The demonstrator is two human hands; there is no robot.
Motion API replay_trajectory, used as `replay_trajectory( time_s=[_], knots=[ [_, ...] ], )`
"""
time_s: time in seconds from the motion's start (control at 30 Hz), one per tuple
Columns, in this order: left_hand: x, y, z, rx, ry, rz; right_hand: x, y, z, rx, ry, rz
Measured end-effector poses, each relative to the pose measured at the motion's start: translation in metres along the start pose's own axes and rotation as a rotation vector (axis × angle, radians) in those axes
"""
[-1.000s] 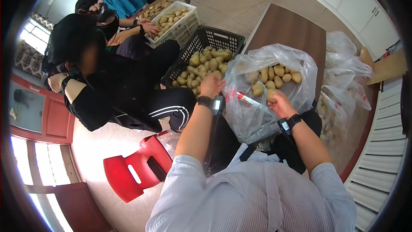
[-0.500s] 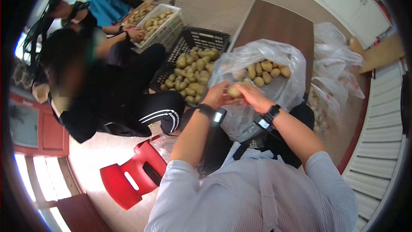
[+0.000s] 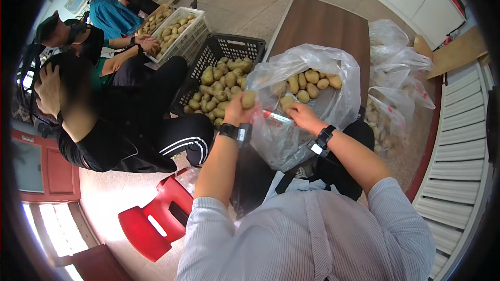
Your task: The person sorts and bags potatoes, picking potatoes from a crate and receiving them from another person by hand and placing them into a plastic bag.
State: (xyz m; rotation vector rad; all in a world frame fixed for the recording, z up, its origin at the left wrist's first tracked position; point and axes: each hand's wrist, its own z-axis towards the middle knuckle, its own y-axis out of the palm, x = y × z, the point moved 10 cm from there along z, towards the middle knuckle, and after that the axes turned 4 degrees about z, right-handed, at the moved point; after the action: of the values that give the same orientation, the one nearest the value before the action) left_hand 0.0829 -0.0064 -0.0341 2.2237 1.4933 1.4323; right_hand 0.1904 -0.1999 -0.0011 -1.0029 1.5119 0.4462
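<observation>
My left hand holds a potato between the black crate and the clear plastic bag. At the bag's open mouth, my right hand has its fingers closed around another potato. The clear bag stands open in front of me, with several potatoes lying inside. Red print shows on the bag between my hands. To the left, a black crate contains many potatoes.
A brown table is behind the bag. Filled plastic bags stand on the right. People sit at left beside a white crate of potatoes. A red stool stands at lower left.
My hands, together around one potato half a second ago, have moved apart. My left hand now has a potato near the crate, and my right hand has one at the bag's mouth. The view has shifted.
</observation>
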Motion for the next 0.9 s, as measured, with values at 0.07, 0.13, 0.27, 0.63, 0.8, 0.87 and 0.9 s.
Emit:
replay_trajectory(
  time_s=[0.07, 0.13, 0.27, 0.63, 0.8, 0.87, 0.9],
  knots=[
    [0.017, -0.017, 0.001, 0.138, 0.068, -0.149, 0.018, -0.004, 0.001, -0.035, 0.073, -0.033],
    [0.029, -0.031, 0.007, 0.166, 0.098, -0.201, 0.03, -0.009, 0.004, -0.015, 0.076, -0.07],
    [0.043, -0.063, 0.014, 0.276, 0.179, -0.376, 0.037, -0.017, 0.021, 0.043, 0.016, -0.274],
    [0.013, 0.007, 0.01, 0.03, 0.104, 0.376, -0.019, -0.03, 0.077, 0.183, -0.122, -0.319],
    [-0.026, 0.059, 0.0, -0.138, 0.008, 0.727, -0.048, -0.025, 0.105, 0.073, -0.033, -0.368],
    [-0.033, 0.058, 0.006, -0.151, 0.012, 0.88, -0.066, -0.025, 0.111, 0.079, -0.129, -0.342],
    [-0.035, 0.056, 0.012, -0.152, 0.032, 0.895, -0.076, -0.024, 0.113, 0.086, -0.228, -0.313]
  ],
)
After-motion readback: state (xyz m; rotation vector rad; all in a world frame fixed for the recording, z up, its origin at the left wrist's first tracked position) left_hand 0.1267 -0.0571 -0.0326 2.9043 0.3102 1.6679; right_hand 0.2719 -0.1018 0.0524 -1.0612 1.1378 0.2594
